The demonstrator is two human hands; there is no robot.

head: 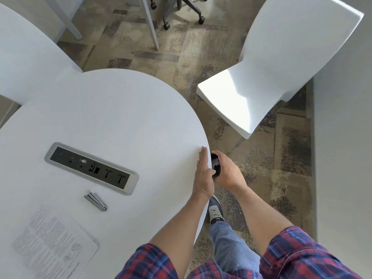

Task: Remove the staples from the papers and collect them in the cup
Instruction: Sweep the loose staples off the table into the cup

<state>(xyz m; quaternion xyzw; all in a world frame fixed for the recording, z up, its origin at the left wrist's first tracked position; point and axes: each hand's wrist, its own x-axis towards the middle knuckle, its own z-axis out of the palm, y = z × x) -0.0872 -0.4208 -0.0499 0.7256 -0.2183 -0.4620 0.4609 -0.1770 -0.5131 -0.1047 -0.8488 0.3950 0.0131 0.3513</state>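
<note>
My right hand (228,172) holds a small black cup (215,165) just off the right edge of the round white table (112,109), its mouth tipped toward the table. Pale bits, likely staples, show inside the cup. My left hand (203,176) lies flat on the table at that same edge, fingers together, its side against the cup's rim. A stack of printed papers (52,246) rests at the table's near left. A metal staple remover (96,200) lies between the papers and the socket panel.
A grey power and data socket panel (91,168) is set into the tabletop. A white chair (269,77) stands on the carpet to the right. A second white table (26,49) is at the far left. An office chair base (179,9) stands at the back.
</note>
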